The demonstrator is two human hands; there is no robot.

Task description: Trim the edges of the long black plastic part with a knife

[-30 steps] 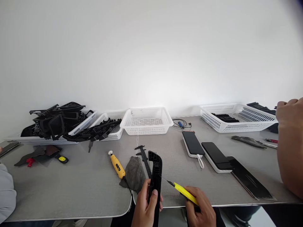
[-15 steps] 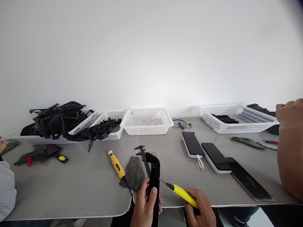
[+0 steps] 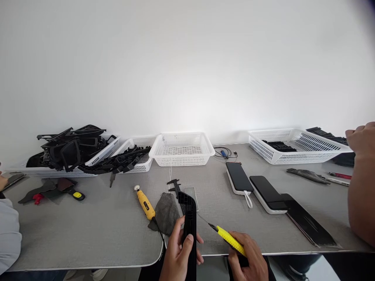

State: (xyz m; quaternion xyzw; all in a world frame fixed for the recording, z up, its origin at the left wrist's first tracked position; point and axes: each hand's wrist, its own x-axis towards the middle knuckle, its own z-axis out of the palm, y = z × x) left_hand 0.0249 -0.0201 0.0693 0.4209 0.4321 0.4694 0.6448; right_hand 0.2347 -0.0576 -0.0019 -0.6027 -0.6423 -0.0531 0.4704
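Observation:
Upright in my left hand (image 3: 179, 249) is a long black plastic part (image 3: 191, 218) with a bent upper end; my thumb presses its near face and the fingers wrap behind. My right hand (image 3: 249, 257) grips a yellow utility knife (image 3: 230, 239). Its thin blade is out and points up and left, the tip close to the part's right edge; whether it touches, I cannot tell. Behind the part lie a black caliper (image 3: 176, 187), a dark grey cloth (image 3: 166, 212) and a small clear plate (image 3: 191, 197). A yellow rotary tool (image 3: 145, 203) rests left of the cloth.
White baskets line the wall: one heaped with black parts (image 3: 102, 154), one in the middle (image 3: 182, 160), one at right (image 3: 299, 158). Power banks and phones (image 3: 268, 195) lie to the right. Co-workers' arms show at far left (image 3: 8, 234) and far right (image 3: 363, 187).
The black part has tipped slightly and shifted a little left. The knife blade has moved off the part's inner side to near its right edge. Both hands keep their grip.

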